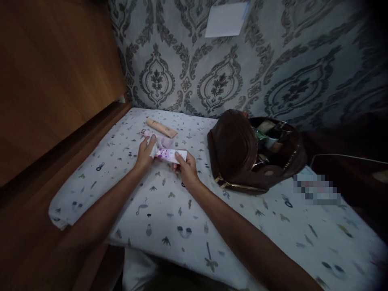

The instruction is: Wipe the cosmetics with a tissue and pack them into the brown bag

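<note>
Between my hands lies a small white tube with pink and purple print [166, 154]. My right hand [187, 169] is closed on its right end, thumb on top. At the tube's left end is my left hand [146, 152], its fingers partly bent around something whitish too small to make out. Just beyond my left hand lies a pale pink tube [163, 140] with a silvery cap. A beige tube [161, 127] rests farther back on the patterned white cloth [169, 206].
An open brown bag [233, 149] with several items inside stands right of my hands. Wooden furniture [60, 72] borders the left side. Behind is a patterned wall with a white sheet [226, 19]. A thin white cable [348, 157] runs at the right.
</note>
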{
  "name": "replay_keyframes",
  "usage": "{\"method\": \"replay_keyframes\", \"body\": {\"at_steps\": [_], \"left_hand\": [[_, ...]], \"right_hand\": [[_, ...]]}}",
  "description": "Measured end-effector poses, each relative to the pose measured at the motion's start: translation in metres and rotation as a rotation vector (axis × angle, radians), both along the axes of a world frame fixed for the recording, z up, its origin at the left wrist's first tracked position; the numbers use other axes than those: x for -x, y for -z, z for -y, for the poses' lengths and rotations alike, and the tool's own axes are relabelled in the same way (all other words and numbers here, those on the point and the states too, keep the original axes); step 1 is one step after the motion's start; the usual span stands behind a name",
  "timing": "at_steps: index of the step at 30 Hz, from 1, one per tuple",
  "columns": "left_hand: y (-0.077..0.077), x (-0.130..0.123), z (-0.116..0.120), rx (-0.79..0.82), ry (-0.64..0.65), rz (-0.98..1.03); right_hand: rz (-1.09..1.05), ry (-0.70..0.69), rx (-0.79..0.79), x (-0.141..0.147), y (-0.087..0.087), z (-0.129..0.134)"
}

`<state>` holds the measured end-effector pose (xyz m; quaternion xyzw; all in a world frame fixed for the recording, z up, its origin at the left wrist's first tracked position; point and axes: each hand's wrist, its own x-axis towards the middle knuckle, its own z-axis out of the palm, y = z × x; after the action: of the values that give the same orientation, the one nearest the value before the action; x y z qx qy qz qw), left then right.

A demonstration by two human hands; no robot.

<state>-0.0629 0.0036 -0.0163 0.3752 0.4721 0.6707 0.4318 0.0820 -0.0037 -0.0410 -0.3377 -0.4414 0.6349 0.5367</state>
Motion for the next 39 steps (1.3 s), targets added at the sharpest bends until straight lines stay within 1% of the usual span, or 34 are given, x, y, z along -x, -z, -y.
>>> {"method": "replay_keyframes", "body": {"at_steps": [5, 10, 13, 16, 19, 24, 28, 32, 35, 39], "left_hand": [[0.003, -0.012, 0.004, -0.025, 0.028, 0.058], [0.002, -0.021, 0.011, -0.032, 0.046, 0.09], [0.001, -0.017, 0.01, -0.047, 0.042, 0.031], [-0.002, -0.01, 0.007, -0.044, 0.011, -0.042], [-0.005, -0.004, 0.004, -0.04, 0.018, -0.036], [-0.015, 0.0, 0.005, 0.103, 0.122, 0.056], [-0.018, -0.002, 0.007, 0.177, 0.178, 0.127], [-0.011, -0.01, 0.006, 0.166, 0.159, 0.255], [-0.002, -0.021, 0.007, 0.094, 0.151, 0.281], [0.006, -0.033, 0.011, 0.016, 0.291, 0.184]], "right_hand": [[-0.052, -0.024, 0.015, 0.0, -0.001, -0.003], [-0.089, -0.111, 0.012, 0.0, -0.003, -0.003], [-0.108, -0.142, 0.019, 0.001, -0.004, -0.001], [-0.091, -0.134, 0.02, 0.003, -0.005, 0.0], [-0.066, -0.127, 0.033, 0.004, -0.004, 0.001], [-0.08, -0.119, 0.107, 0.0, -0.004, -0.001], [-0.108, -0.157, 0.145, -0.004, -0.003, -0.004], [-0.145, -0.151, 0.143, -0.004, 0.0, -0.01], [-0.198, -0.112, 0.137, -0.002, 0.003, -0.012], [-0.179, -0.112, 0.047, 0.004, 0.006, -0.008]]}}
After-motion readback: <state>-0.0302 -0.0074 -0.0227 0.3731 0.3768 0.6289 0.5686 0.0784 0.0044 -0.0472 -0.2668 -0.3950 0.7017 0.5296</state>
